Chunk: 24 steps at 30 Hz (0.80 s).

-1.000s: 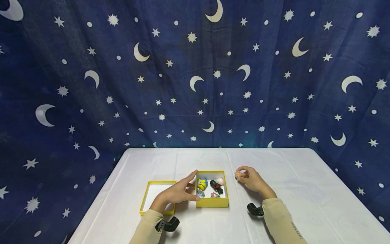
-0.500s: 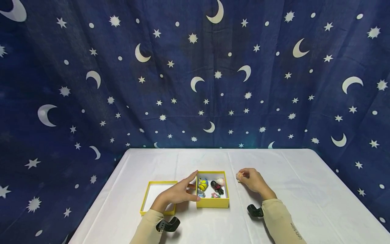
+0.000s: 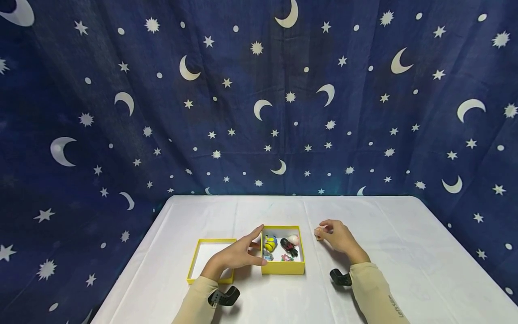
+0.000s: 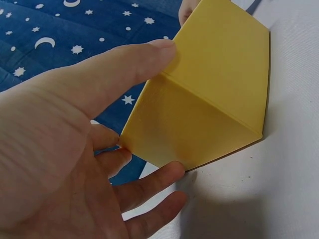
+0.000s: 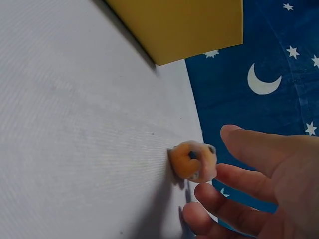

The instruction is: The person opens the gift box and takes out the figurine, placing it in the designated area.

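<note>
My left hand [image 3: 238,253] holds an open yellow box [image 3: 283,268] by its left side. In the left wrist view, the thumb lies on one wall and the fingertips reach another. Several small figurines lie inside, among them a yellow-and-blue one [image 3: 270,243] and a black one [image 3: 289,247]. Right of the box, my right hand [image 3: 339,236] is at a small pinkish-orange figurine [image 3: 319,233] on the table. The right wrist view shows the thumb apart from this figurine [image 5: 193,161], with the other fingers close behind it; whether they touch it I cannot tell.
The yellow-rimmed box lid [image 3: 198,258], white inside, lies left of the box, partly behind the left hand and wrist. A white cloth [image 3: 364,216] covers the table. Behind stands a dark blue curtain [image 3: 243,148] with moons and stars.
The right hand's figurine has turned slightly and now stands on the table, with the thumb off it. The left hand and the box keep their places.
</note>
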Available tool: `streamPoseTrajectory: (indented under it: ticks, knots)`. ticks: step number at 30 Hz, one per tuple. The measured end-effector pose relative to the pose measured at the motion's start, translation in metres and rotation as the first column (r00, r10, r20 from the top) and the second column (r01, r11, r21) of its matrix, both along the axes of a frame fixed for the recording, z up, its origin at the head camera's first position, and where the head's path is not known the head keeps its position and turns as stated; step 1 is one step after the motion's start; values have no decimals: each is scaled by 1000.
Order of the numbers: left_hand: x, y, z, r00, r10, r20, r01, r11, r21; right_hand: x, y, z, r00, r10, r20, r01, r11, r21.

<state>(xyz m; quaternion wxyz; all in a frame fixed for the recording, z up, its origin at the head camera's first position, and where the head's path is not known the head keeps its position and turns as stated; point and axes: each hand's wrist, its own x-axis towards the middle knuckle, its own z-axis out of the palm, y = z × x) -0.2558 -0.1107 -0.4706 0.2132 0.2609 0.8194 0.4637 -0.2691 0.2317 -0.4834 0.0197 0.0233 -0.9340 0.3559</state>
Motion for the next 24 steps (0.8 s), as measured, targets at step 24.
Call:
streamPoseTrajectory:
  ticks: [24]
  knots:
    - [-1,1,0,1000,-2,-1,2,1000,-5,14,-29,40,991,42,-128,-47,998,-41]
